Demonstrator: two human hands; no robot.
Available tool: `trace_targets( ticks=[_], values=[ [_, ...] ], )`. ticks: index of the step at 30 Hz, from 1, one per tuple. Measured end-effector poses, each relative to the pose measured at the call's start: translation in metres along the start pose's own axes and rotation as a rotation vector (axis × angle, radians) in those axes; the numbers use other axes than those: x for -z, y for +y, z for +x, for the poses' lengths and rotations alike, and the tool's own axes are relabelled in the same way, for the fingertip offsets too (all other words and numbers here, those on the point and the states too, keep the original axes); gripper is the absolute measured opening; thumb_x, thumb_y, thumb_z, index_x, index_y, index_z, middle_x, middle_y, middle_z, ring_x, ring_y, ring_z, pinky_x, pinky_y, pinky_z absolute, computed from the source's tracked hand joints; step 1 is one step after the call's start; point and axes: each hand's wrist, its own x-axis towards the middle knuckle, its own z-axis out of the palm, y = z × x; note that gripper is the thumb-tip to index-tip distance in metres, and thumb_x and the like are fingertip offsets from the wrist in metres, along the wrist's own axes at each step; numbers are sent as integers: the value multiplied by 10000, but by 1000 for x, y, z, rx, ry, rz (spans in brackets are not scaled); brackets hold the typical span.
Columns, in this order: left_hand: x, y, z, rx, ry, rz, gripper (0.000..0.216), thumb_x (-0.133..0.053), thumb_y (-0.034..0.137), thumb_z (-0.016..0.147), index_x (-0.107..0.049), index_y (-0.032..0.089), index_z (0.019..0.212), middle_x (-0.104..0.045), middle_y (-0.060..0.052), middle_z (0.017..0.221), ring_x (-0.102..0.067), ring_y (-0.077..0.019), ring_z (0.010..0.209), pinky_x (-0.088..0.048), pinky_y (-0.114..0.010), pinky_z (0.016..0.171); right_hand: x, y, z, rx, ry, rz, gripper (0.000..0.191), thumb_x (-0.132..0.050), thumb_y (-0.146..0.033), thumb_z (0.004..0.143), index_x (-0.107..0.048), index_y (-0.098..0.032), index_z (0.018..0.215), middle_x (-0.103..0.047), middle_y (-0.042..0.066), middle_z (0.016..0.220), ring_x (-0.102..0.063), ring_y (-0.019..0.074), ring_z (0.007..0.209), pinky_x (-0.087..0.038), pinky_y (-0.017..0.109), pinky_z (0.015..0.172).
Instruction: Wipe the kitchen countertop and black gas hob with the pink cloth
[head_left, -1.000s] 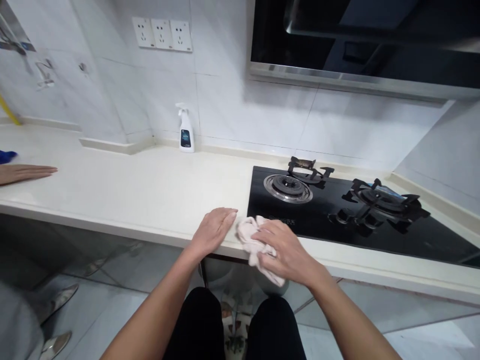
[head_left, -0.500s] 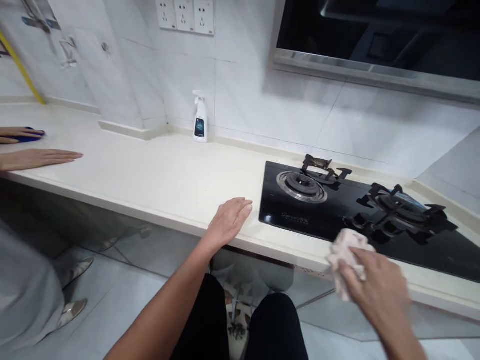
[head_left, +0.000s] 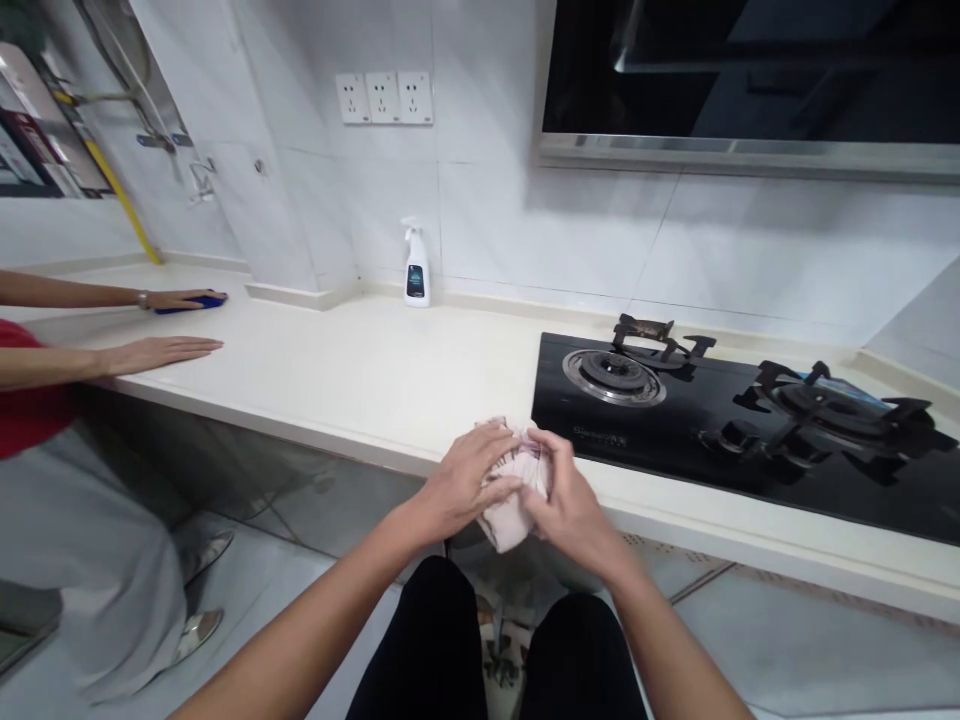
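Cloth, bunched up, sits between the person's two hands at the counter's near edge, just left of and nearer than the black hob's near left corner. It's a crumpled thing with no real front to it, but what shows is longest from far to near, its loose lower end pointing toward the person's knees. Whether that end touches the counter edge or hangs clear, I can't tell from here.

It's pale pink, nearly white, soft and creased, with darker lines among the folds near the fingers. The left grip is clamped on its left side, fingers across the top and thumb beneath them; the right grip is closed round the right side, fingers and thumb curled in.

Half a second ago the right hand alone had the cloth, well over to the right by the hob's front edge, while the left lay by itself on the counter. Now both have it. Off to the left, more of the co-worker shows, red top included, one hand on a blue cloth.
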Motion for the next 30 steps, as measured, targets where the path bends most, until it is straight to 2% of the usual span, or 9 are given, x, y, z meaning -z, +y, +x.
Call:
trace_targets(
  ticks=[2,4,8,10,14,16,21,27,30],
  values=[
    [1,7,1,-3,-119,102,707,-638,620,981,-475,269,1572,-548,-161,1549,-411,-356,1522,-338,-582,1246,25,10,-7,-68,-45,151,469,-538,-329,971,-474,-248,1428,-597,115,1435,-590,246,1321,-488,467,1129],
    [1,18,8,27,-173,214,910,-752,692,859,-440,260,1597,-565,-194,1502,-428,-409,1489,-314,-640,1222,50,19,-12,-84,-52,155,401,-532,-378,1004,-537,-263,1388,-610,102,1435,-582,246,1341,-490,446,1124],
    [-11,41,26,38,-201,351,1140,-875,758,651,-429,308,1599,-447,-224,1598,-380,-524,1464,-296,-746,1142,97,47,-17,-54,64,-140,354,-540,-455,1019,-618,-277,1314,-635,98,1403,-601,262,1307,-508,448,1077],
    [-24,47,34,-12,-205,386,1036,-870,761,656,-525,312,1523,-434,-208,1613,-399,-551,1424,-338,-740,1090,117,71,-19,-13,144,-354,326,-526,-459,1015,-654,-257,1237,-651,113,1369,-599,287,1304,-467,508,1116],
    [-58,61,44,-31,-145,445,648,-704,697,883,-667,223,1323,-629,-189,1339,-594,-404,1145,-462,-571,939,135,121,-27,-48,165,-701,431,-476,-507,1008,-681,-192,1218,-611,182,1406,-539,371,1378,-413,614,1147],
    [-76,73,49,-80,-103,464,628,-617,707,933,-666,208,1311,-647,-181,1255,-604,-360,1061,-471,-516,868,134,138,-30,-65,105,-752,504,-441,-545,1010,-680,-168,1243,-589,206,1425,-534,389,1382,-440,615,1126],
    [-111,100,58,-262,-69,437,635,-511,720,979,-614,253,1396,-594,-165,1368,-594,-313,1042,-448,-435,780,137,152,-32,12,-8,-742,562,-359,-545,1020,-691,-164,1267,-627,218,1368,-587,386,1317,-479,592,1091],
    [-91,74,40,-263,-30,487,390,-492,367,1050,-618,266,1405,-603,-135,1426,-598,-284,1081,-467,-483,901,146,154,-34,-28,-48,-736,573,-381,-569,1014,-700,-183,1293,-646,219,1374,-588,385,1343,-460,559,1130],
    [-78,46,16,-205,-15,501,400,-544,390,1028,-609,293,1411,-574,-122,1516,-572,-330,1252,-413,-599,1069,147,159,-37,-78,-48,-704,578,-411,-619,987,-707,-235,1302,-642,195,1411,-562,395,1384,-436,588,1154]
  ],
)
